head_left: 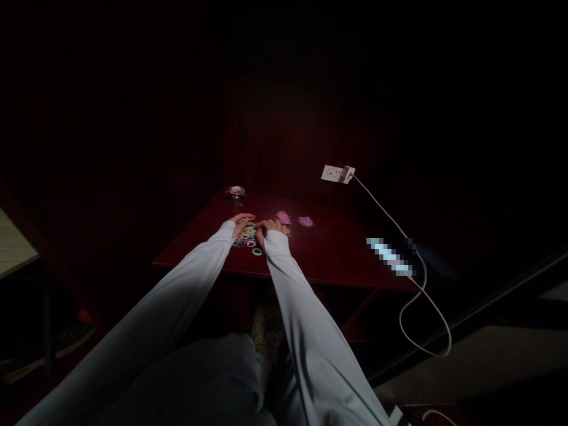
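Both my arms, in pale grey sleeves, reach out to a pile of small coloured rubber bands (248,238) on a dark red table (337,260). My left hand (242,223) rests at the pile's left side, fingers curled down onto the bands. My right hand (273,227) sits at the pile's right side, fingers bent over the bands. What the fingers pinch is too small and dim to make out. One green band (257,252) lies apart at the near edge of the pile.
Two small pink heaps (283,217) (305,221) lie right of my hands. A small glass jar (235,193) stands at the table's far left. A white wall socket (337,174) feeds a white cable (426,307) running past a blurred phone (391,257). The room is very dark.
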Demonstrator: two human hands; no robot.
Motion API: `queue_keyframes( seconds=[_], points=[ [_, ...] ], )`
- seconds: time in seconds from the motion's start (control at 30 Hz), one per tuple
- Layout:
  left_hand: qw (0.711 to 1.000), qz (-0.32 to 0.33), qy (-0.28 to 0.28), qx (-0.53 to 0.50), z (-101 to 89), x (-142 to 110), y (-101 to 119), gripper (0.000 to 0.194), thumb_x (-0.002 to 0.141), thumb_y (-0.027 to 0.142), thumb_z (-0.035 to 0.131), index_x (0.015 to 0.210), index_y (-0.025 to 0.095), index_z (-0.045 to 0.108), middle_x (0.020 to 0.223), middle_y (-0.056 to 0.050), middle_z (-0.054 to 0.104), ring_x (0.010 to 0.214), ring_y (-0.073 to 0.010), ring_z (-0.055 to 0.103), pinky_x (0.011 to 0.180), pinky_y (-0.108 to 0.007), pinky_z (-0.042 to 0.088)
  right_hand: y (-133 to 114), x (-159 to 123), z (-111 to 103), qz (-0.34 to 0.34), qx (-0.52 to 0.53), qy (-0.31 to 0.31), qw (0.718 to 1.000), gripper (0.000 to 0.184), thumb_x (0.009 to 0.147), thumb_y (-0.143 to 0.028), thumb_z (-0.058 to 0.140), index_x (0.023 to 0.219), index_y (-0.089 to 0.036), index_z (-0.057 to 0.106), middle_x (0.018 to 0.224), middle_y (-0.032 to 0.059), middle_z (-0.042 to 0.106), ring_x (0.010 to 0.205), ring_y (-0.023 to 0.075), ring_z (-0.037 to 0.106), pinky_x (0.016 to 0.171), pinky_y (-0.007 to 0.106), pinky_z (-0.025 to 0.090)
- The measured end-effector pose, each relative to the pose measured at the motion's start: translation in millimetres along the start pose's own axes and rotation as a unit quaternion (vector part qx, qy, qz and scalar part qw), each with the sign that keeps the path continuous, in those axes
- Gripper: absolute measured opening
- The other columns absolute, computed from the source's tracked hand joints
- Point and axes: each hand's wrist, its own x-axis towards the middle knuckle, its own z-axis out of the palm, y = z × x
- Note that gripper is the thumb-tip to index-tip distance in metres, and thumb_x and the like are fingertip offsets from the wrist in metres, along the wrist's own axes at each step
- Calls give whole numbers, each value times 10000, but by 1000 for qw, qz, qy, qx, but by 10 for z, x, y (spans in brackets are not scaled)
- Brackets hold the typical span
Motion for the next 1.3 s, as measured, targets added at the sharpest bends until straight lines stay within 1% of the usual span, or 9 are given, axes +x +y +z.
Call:
queue_keyframes(
  seconds=[0.17, 0.27, 0.47, 0.63, 0.77, 0.83, 0.9, 1.1, 1.3],
  points=[
    [1000, 20, 8, 7, 4, -18, -10, 864, 618, 936, 755, 1025, 173, 758, 1256, -213, 801, 1263, -436, 727, 1119, -594, 555, 85, 0, 6, -38, 81, -15, 996, 367, 969, -176, 595, 1257, -309, 780, 1256, 30, 703, 1197, 253, 533, 1072, 372, 411],
    [1000, 4, 4, 4, -24, -46, 59, 891, 678, 948, 691, 1075, 151, 743, 1321, -250, 774, 1298, -452, 708, 1109, -592, 555, 130, -14, 31, -62, 110, -27, 992, 399, 983, -191, 598, 1307, -331, 786, 1278, 24, 681, 1197, 241, 519, 1084, 359, 423],
    [1000, -23, 5, 20, -68, -102, 196, 780, 843, 892, 594, 1111, 177, 753, 1350, -208, 781, 1290, -400, 723, 1150, -551, 518, 170, 1, 124, -22, 97, -12, 995, 318, 1007, -220, 620, 1208, -338, 837, 1277, 32, 669, 1212, 243, 492, 1096, 367, 418],
    [995, 13, 41, 93, -83, -102, 210, 536, 930, 690, 593, 1057, 200, 770, 1343, -138, 778, 1263, -351, 706, 1005, -451, 589, 189, 34, 146, 9, 81, 0, 997, 283, 1002, -224, 624, 1159, -304, 845, 1253, 50, 677, 1206, 257, 493, 1083, 387, 415],
    [955, 83, 105, 266, -109, -160, 278, 210, 909, 390, 625, 935, 245, 774, 1116, -60, 779, 1079, -272, 673, 1005, -393, 535, 181, 24, 123, 13, 78, -2, 997, 272, 998, -223, 621, 1135, -293, 845, 1249, 51, 679, 1218, 258, 493, 1087, 387, 407],
    [924, 79, 148, 343, -96, -208, 322, 137, 897, 334, 635, 846, 248, 729, 970, -42, 733, 995, -254, 638, 989, -377, 498, 174, 18, 109, 23, 76, -3, 997, 264, 997, -226, 621, 1121, -284, 847, 1238, 54, 687, 1226, 263, 491, 1094, 394, 402],
    [902, 57, 165, 394, -63, -252, 353, 169, 903, 355, 666, 775, 246, 659, 874, -31, 674, 944, -250, 612, 932, -362, 473, 166, 14, 96, 35, 73, -4, 997, 260, 995, -224, 620, 1108, -278, 847, 1218, 55, 698, 1225, 266, 493, 1097, 400, 402],
    [855, 63, 45, 513, 34, -280, 314, 464, 848, 482, 793, 595, 225, 500, 811, -57, 644, 972, -294, 572, 863, -383, 413, 149, 9, 88, 39, 68, -5, 997, 249, 1003, -227, 612, 1083, -277, 843, 1205, 53, 709, 1227, 266, 499, 1097, 393, 408],
    [846, 72, 31, 528, 13, -210, 151, 437, 868, 419, 745, 576, 216, 491, 765, -58, 628, 924, -275, 552, 809, -371, 402, 144, 1, 88, 34, 75, -3, 997, 243, 999, -227, 614, 1066, -284, 840, 1174, 48, 713, 1219, 267, 499, 1102, 398, 407]
  ],
)
